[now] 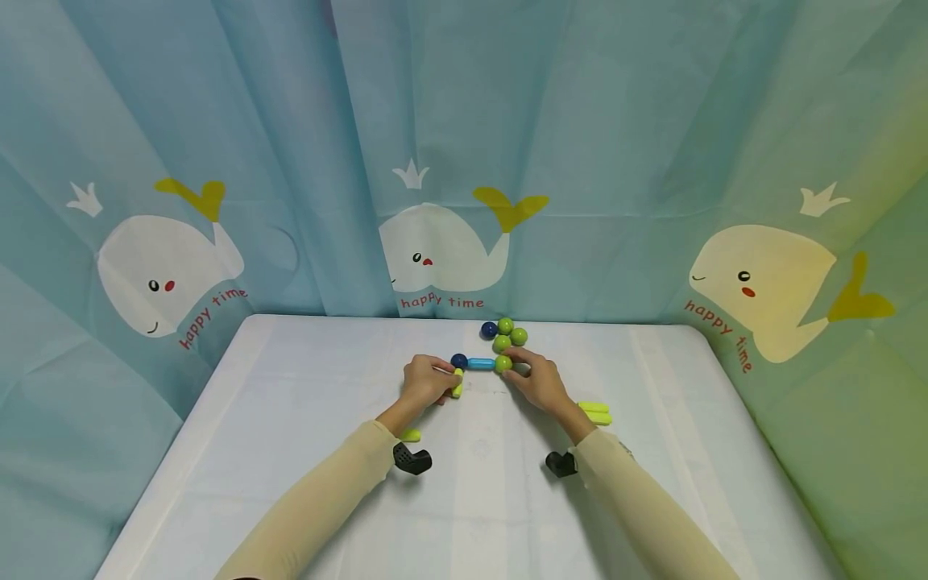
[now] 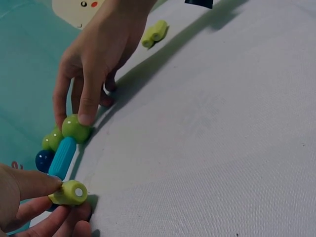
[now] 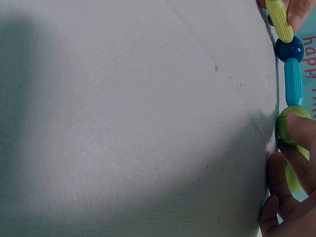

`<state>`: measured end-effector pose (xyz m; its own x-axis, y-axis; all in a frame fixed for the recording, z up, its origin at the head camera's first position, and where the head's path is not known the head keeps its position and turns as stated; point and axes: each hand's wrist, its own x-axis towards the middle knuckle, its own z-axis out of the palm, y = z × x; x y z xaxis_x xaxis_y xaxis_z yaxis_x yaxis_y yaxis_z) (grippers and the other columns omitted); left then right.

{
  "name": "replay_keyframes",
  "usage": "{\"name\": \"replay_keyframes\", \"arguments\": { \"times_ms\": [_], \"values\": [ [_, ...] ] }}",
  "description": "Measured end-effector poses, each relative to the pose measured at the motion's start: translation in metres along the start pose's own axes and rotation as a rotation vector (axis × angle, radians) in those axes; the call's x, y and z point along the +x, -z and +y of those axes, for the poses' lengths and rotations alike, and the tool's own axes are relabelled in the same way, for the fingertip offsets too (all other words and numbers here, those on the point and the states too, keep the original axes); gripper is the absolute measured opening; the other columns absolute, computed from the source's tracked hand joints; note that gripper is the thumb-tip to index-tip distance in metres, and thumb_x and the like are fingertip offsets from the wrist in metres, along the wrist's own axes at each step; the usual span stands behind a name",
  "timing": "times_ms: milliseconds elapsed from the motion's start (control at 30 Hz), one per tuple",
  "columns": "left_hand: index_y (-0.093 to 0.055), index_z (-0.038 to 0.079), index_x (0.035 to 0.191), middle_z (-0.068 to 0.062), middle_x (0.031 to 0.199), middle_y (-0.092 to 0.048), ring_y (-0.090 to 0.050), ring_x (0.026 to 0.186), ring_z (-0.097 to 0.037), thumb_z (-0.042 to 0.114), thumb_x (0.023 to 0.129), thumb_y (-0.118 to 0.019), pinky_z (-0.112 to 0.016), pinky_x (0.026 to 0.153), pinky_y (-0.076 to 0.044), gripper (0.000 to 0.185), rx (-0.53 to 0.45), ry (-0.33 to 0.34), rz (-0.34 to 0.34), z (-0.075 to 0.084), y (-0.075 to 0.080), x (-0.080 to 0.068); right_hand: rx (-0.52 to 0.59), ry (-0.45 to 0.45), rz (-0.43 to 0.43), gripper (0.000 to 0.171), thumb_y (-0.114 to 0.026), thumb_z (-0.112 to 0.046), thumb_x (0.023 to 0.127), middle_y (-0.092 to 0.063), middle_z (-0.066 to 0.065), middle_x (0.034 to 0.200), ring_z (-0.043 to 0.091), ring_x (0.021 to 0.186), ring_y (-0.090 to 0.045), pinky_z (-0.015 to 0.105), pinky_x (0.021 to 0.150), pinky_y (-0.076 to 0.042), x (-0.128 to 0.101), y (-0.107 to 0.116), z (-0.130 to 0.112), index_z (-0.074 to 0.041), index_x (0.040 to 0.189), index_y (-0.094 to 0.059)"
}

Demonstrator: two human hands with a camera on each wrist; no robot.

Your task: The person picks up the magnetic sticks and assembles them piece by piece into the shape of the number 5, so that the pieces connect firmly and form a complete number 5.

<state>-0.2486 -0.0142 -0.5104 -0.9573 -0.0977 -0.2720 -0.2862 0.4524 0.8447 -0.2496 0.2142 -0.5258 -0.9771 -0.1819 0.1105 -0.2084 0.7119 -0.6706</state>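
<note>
A chain lies on the white table (image 1: 290,419): a dark blue ball (image 1: 459,362), a blue stick (image 1: 481,364) and a green ball (image 1: 503,363). My left hand (image 1: 449,384) pinches a yellow-green stick (image 1: 457,387) whose far end meets the dark blue ball. The left wrist view shows that stick (image 2: 69,193) between my thumb and fingers. My right hand (image 1: 516,367) holds the green ball, with a fingertip on top of the ball (image 2: 75,128). In the right wrist view the yellow-green stick (image 3: 279,19), dark blue ball (image 3: 289,49), blue stick (image 3: 293,81) and green ball (image 3: 286,126) run in a line.
Behind the chain sits a cluster of one dark blue ball (image 1: 489,329) and three green balls (image 1: 511,334). Two yellow-green sticks (image 1: 594,412) lie by my right wrist, another (image 1: 410,436) by my left wrist. A whale-print curtain (image 1: 449,161) hangs at the table's far edge.
</note>
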Motion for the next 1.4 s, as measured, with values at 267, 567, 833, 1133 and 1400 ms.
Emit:
{"name": "replay_keyframes", "arguments": {
  "times_ms": [267,567,833,1133,1400],
  "values": [
    [-0.073,0.009,0.088,-0.002,0.065,-0.068,-0.057,0.044,-0.015,0.014,0.077,-0.082,-0.027,0.043,-0.049,0.015,0.003,-0.025,-0.011,-0.0007,0.0021,-0.0021,-0.001,-0.016,-0.006,0.040,-0.070,-0.016,0.091,-0.063,0.010,0.129,0.029,0.119,-0.057,0.046,0.091,-0.050,0.0002,-0.0001,-0.0008,-0.012,0.129,-0.061],
    [-0.072,0.007,0.089,-0.001,0.068,-0.069,-0.060,0.047,-0.018,0.011,0.076,-0.083,-0.022,0.039,-0.043,0.018,0.017,-0.099,-0.031,-0.0028,0.0033,-0.0037,0.002,0.019,0.018,0.037,-0.071,-0.015,0.090,-0.066,0.009,0.124,0.026,0.106,-0.062,0.042,0.082,-0.052,-0.0027,0.0006,-0.0004,-0.011,0.126,-0.064],
    [-0.073,0.003,0.088,-0.002,0.069,-0.070,-0.061,0.048,-0.017,0.009,0.076,-0.083,-0.023,0.039,-0.044,0.017,0.001,-0.207,-0.036,-0.0073,0.0045,-0.0051,0.028,-0.033,-0.013,0.040,-0.071,-0.018,0.091,-0.065,0.007,0.124,0.022,0.090,-0.063,0.040,0.080,-0.052,-0.0061,0.0024,-0.0011,-0.014,0.129,-0.062],
    [-0.072,0.005,0.087,-0.001,0.069,-0.069,-0.063,0.051,-0.019,0.011,0.076,-0.083,-0.023,0.041,-0.045,0.017,0.011,-0.201,-0.043,-0.0084,0.0032,-0.0040,0.026,-0.036,-0.007,0.040,-0.071,-0.019,0.091,-0.065,0.008,0.125,0.022,0.091,-0.064,0.040,0.081,-0.052,-0.0069,0.0022,0.0001,-0.015,0.130,-0.062],
    [-0.072,0.005,0.088,-0.001,0.068,-0.069,-0.061,0.048,-0.014,0.012,0.076,-0.084,-0.023,0.041,-0.045,0.018,0.015,-0.196,-0.037,-0.0084,0.0025,-0.0051,0.019,-0.043,-0.002,0.040,-0.071,-0.020,0.091,-0.066,0.008,0.122,0.020,0.085,-0.062,0.038,0.077,-0.052,-0.0077,0.0008,0.0012,-0.016,0.129,-0.062]
  ]
}}
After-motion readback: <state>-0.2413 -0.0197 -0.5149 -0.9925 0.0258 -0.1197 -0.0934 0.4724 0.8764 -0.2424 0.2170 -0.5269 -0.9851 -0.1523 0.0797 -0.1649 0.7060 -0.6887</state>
